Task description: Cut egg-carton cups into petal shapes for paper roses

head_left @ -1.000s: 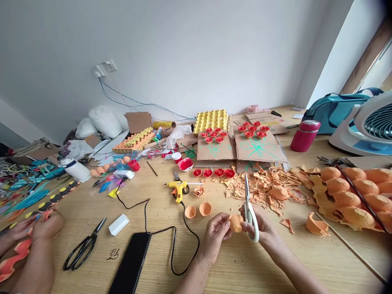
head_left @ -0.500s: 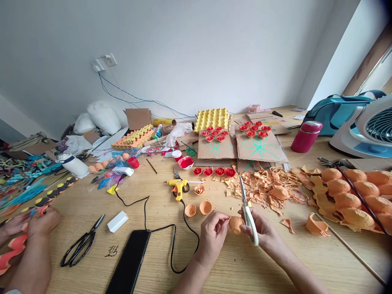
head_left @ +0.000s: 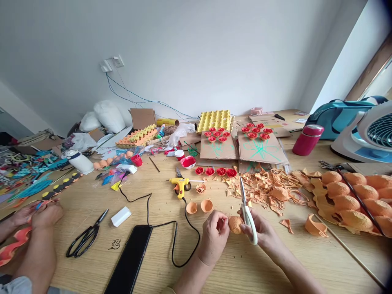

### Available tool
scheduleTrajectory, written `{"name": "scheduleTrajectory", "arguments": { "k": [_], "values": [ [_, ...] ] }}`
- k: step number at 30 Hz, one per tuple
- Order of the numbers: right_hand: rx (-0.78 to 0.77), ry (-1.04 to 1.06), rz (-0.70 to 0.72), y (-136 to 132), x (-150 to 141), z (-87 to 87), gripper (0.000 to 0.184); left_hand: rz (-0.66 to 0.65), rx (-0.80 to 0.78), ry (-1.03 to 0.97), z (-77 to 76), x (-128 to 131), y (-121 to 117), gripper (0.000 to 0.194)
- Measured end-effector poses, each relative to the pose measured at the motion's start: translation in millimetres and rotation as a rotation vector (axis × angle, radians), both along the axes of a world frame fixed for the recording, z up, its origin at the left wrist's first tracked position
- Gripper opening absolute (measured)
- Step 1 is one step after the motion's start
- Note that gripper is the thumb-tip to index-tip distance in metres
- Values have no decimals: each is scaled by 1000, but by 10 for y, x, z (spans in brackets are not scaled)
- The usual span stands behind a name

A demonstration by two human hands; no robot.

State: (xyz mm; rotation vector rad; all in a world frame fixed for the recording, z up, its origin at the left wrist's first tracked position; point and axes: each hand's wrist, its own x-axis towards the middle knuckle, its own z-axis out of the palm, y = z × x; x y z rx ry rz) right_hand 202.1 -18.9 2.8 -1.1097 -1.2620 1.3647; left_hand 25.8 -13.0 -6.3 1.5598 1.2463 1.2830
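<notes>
Between my two hands is a rounded orange egg-carton cup [head_left: 235, 225], its bumpy outside facing up. My left hand [head_left: 216, 228] pinches the cup's left edge between thumb and fingers. White-handled scissors [head_left: 250, 222] sit in my right hand [head_left: 260, 230], blades pointing away from me, while its fingertips touch the cup's right side. Beyond my left hand lie two cut orange cups [head_left: 206, 206] and an orange paper rose [head_left: 201, 188]. A yellow glue gun [head_left: 180, 186] rests behind them. Orange carton scraps [head_left: 263, 185] are heaped beyond the scissors.
Orange egg trays [head_left: 355, 196] and a thin stick [head_left: 349, 249] lie at right. Red roses [head_left: 231, 172] stand before cardboard panels [head_left: 260, 151]. Left are a black phone [head_left: 128, 259], black scissors [head_left: 87, 237], the glue gun's cord and another person's hands [head_left: 45, 214] holding a painted carton strip.
The view has shifted slightly, so the left side of the table appears farther right. My hands, the cup and the scissors keep nearly the same pose.
</notes>
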Motion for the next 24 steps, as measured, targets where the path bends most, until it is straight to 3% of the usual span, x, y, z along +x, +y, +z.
{"name": "scheduleTrajectory", "arguments": {
  "k": [3, 8, 12, 24],
  "values": [
    [-9, -14, 1, -2, 11, 38, 52, -31, -99, -110, -16, 26, 25, 5],
    [-26, -14, -1, 0, 54, -9, 53, -165, -344, -375, -55, 79, 60, 29],
    [-45, 1, 8, 11, 89, -73, 52, -191, -466, -567, -25, 113, 56, 40],
    [-86, 20, 31, -1, 104, -91, 50, -138, -582, -823, -37, 81, 88, 38]
  ]
}}
